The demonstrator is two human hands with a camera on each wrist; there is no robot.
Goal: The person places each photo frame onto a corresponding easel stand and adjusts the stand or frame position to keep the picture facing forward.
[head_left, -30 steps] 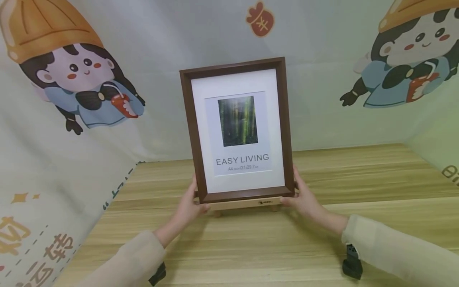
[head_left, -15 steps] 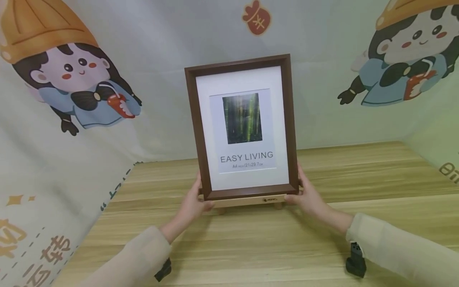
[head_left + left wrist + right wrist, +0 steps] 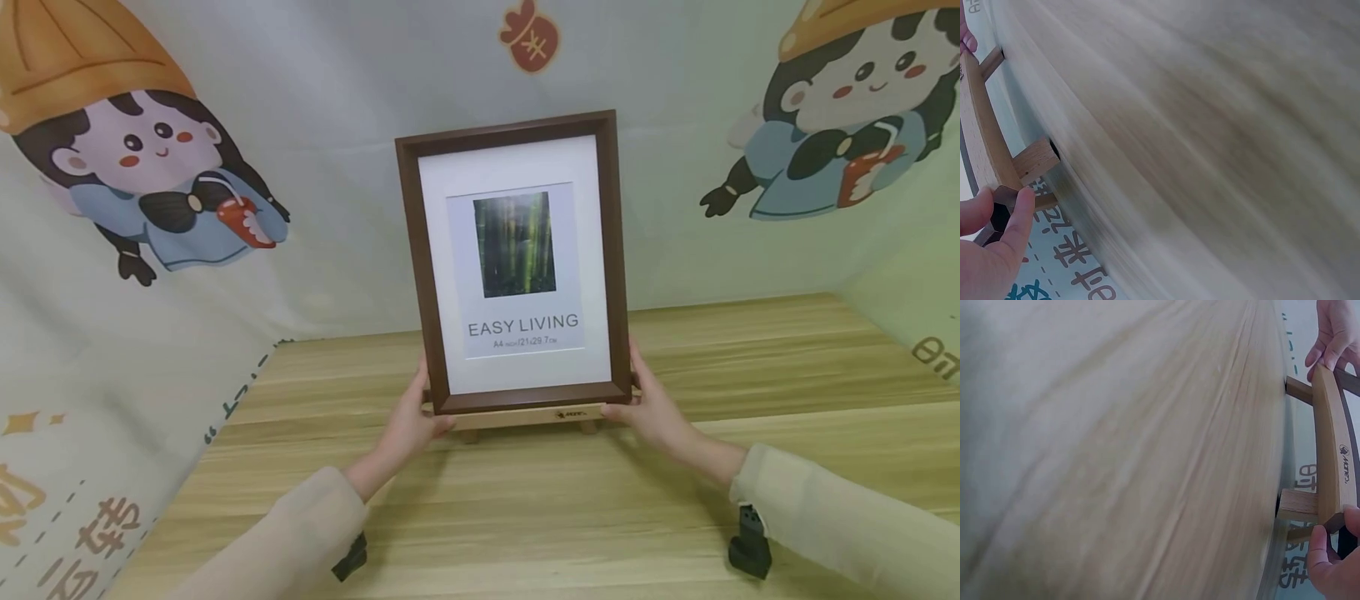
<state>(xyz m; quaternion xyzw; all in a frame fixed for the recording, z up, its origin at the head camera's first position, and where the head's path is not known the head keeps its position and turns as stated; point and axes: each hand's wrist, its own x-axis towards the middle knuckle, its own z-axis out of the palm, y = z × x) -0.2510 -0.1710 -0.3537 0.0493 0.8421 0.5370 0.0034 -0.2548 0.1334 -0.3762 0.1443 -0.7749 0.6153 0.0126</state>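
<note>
A brown picture frame [image 3: 614, 250] with a white mat and a bamboo print marked "EASY LIVING" stands upright, leaning slightly back, on a small wooden easel [image 3: 517, 419]. At the frame's lower left corner my left hand [image 3: 408, 427] grips the end of the easel's ledge, thumb in front. My right hand [image 3: 660, 419] holds the opposite end the same way. In the left wrist view, thumb and forefinger pinch around the ledge's dark end. The right wrist view shows the easel's short legs [image 3: 1299, 504] at the table; the back of the easel is hidden by the frame.
The wood-grain table [image 3: 555, 508] spreads in front of and beside the easel. Behind it hangs a pale cloth backdrop [image 3: 337, 225] printed with cartoon figures and lettering, which also runs along the left side. Black wrist devices [image 3: 750, 546] hang below both sleeves.
Frame and easel have shifted a little to the right and slightly farther back over the table, with both hands holding on. The head view has turned slightly, so the backdrop sits farther left.
</note>
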